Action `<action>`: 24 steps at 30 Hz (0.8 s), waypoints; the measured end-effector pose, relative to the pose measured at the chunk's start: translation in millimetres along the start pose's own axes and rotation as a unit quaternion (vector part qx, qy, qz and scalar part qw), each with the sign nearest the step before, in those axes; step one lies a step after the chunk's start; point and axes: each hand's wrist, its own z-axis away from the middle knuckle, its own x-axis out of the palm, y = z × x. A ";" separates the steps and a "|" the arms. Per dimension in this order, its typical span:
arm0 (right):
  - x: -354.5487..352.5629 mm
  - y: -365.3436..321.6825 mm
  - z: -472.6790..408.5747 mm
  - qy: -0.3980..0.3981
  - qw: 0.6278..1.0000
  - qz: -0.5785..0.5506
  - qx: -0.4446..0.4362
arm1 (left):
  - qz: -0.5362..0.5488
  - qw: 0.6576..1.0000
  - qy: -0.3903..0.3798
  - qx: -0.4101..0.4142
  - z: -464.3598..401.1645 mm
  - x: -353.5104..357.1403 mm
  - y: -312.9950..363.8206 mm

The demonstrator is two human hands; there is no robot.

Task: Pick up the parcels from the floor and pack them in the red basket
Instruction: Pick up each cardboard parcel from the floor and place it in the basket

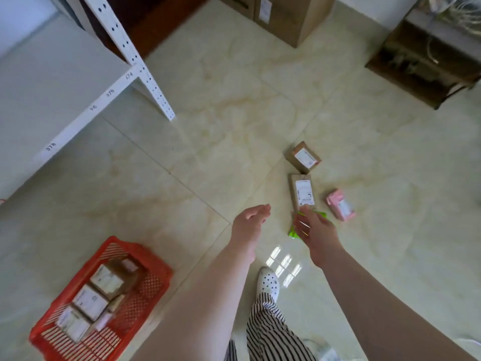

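The red basket (153, 277) sits on the floor at the lower left with several labelled brown parcels inside. On the tiles to the right lie two brown parcels (303, 157) (303, 192), a pink parcel (339, 204) and a green parcel (294, 231). My right hand (316, 231) hovers over the green parcel with fingers relaxed, hiding most of it; whether it touches is unclear. My left hand (251, 222) is stretched out, empty, left of the parcels.
A white metal shelf (125, 82) stands at the upper left. Large cardboard boxes (289, 14) stand at the back, a dark wooden stand (426, 63) at the upper right. My white shoe (268, 282) and striped trouser leg are below the hands.
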 end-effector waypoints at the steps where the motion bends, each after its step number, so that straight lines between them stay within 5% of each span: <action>1: -7.5 -10.2 -5.0 0.003 1.000 -0.001 -0.004 | -0.003 1.000 -0.001 0.000 -3.2 13.7 5.7; 15: -25.3 -91.8 -78.2 0.040 0.998 -0.026 0.028 | -0.058 0.997 0.017 -0.041 -92.6 87.6 58.7; 24: -28.8 -89.6 -220.8 0.084 0.994 0.055 0.036 | -0.110 0.991 0.016 -0.072 -209.1 122.3 53.9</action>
